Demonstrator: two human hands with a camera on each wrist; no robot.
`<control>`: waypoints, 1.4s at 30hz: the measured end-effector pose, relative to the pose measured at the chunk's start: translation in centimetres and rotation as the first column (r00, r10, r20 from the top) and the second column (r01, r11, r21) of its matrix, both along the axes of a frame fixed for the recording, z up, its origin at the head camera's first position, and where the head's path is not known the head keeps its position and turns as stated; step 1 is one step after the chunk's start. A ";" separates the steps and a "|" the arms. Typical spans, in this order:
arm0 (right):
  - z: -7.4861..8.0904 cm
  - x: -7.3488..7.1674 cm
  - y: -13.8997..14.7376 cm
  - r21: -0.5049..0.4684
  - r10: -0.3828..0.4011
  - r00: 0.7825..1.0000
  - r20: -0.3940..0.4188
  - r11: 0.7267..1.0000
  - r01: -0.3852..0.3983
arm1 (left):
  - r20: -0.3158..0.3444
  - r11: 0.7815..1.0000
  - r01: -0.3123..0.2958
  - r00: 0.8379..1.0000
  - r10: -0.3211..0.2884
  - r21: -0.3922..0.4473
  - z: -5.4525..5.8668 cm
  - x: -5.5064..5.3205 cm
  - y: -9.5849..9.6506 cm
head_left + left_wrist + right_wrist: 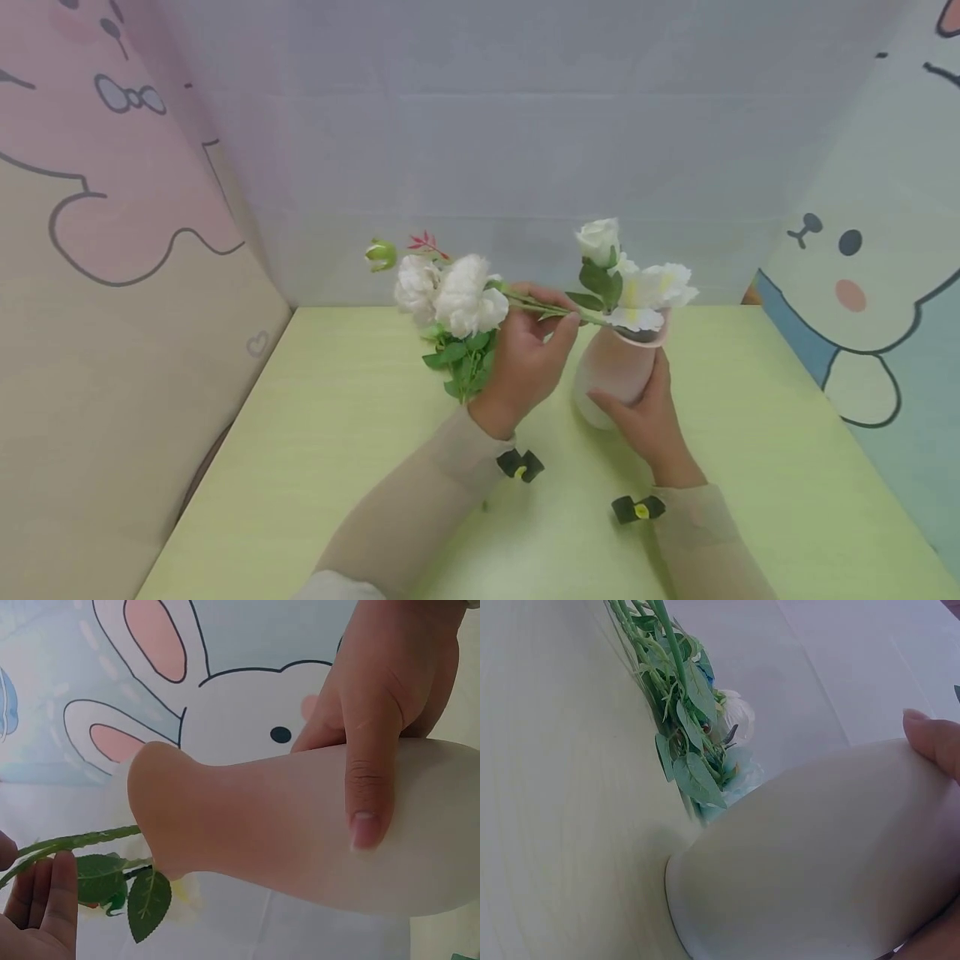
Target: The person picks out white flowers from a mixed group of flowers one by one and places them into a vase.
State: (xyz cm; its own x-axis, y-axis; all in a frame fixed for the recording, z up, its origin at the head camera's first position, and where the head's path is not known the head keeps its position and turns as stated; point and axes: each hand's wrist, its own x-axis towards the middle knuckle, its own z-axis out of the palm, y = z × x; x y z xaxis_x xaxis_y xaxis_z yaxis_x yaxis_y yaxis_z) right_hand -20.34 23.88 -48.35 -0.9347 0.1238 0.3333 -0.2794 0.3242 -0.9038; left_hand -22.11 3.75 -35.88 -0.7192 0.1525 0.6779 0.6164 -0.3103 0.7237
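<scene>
My right hand point(651, 421) grips the pale pinkish-white vase point(611, 375), thumb across its front; the vase is tilted. A white rose point(599, 242) and a white flower with yellow streaks point(637, 296) stand out of its mouth. My left hand point(531, 358) pinches thin green stems point(82, 840), which run to the vase's mouth. At the other end of these stems, left of the hand, are big white peony blooms point(468, 296). In the left wrist view, the vase's rim hides where the stems end.
More leafy flower stems point(682, 705) lie on the pale yellow table point(337, 433), behind the left hand. A green bud point(381, 255) and a red leaf sprig point(427, 243) show beside the peonies. Cartoon-printed panels point(847, 275) and a plain back wall point(480, 150) enclose the table.
</scene>
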 end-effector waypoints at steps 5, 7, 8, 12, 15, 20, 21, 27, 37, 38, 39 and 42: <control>0.1 -0.1 0.0 -0.005 -0.003 1.000 0.006 1.000 0.003 | 0.025 0.998 -0.021 0.999 0.022 -0.055 0.0 -0.2 0.5; 0.0 -0.1 0.0 -0.005 -0.006 1.000 0.008 1.000 0.006 | 0.043 0.995 -0.034 0.998 0.038 -0.090 0.0 -0.3 0.7; 0.0 -0.1 0.0 -0.007 -0.007 1.000 0.007 1.000 0.007 | 0.054 0.992 -0.044 0.997 0.050 -0.117 0.0 -0.3 0.7; 0.1 -0.1 -0.1 -0.013 0.000 1.000 -0.001 1.000 0.000 | 0.067 0.983 -0.070 0.994 0.083 -0.170 -0.1 -0.5 0.9; 0.3 0.0 -0.2 -0.014 0.007 1.000 -0.001 1.000 -0.007 | 0.071 0.982 -0.057 0.995 0.071 -0.178 -0.1 -0.8 1.1; 0.4 0.0 -0.2 0.000 0.003 1.000 0.006 1.000 -0.003 | 0.105 0.985 -0.003 0.994 0.022 -0.174 -0.3 -1.2 1.2; 0.3 0.0 -0.2 0.003 0.002 1.000 0.006 1.000 -0.002 | 0.113 0.986 0.006 0.993 0.013 -0.167 -0.4 -1.3 1.3; 0.3 0.2 -0.1 0.008 -0.006 1.000 0.003 1.000 0.006 | 0.089 0.986 -0.017 0.996 0.032 -0.167 -0.8 -1.7 1.4; 0.4 0.2 0.0 0.009 -0.013 1.000 0.008 1.000 0.013 | 0.106 0.991 -0.028 0.994 0.041 -0.128 -1.2 -2.1 1.8; 0.4 0.2 0.0 0.010 -0.013 1.000 0.009 1.000 0.012 | 0.116 0.992 -0.028 0.992 0.042 -0.122 -1.2 -2.1 1.8; 0.4 0.2 -0.1 0.011 -0.014 1.000 0.010 1.000 0.014 | 0.124 0.991 -0.037 0.991 0.052 -0.125 -1.3 -2.2 1.8; 1.2 0.7 -0.5 0.007 -0.009 1.000 0.010 1.000 0.009 | 0.126 0.981 -0.084 0.986 0.107 -0.175 -1.4 -2.2 1.8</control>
State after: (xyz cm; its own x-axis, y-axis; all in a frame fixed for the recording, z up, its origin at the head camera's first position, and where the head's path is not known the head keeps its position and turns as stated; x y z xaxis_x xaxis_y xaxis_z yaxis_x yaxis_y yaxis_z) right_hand -19.66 23.36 -47.14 -0.9368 0.1299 0.3249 -0.2674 0.3331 -0.9042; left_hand -24.34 5.50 -37.23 -0.8186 0.1825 0.5446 0.5310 -0.1208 0.8387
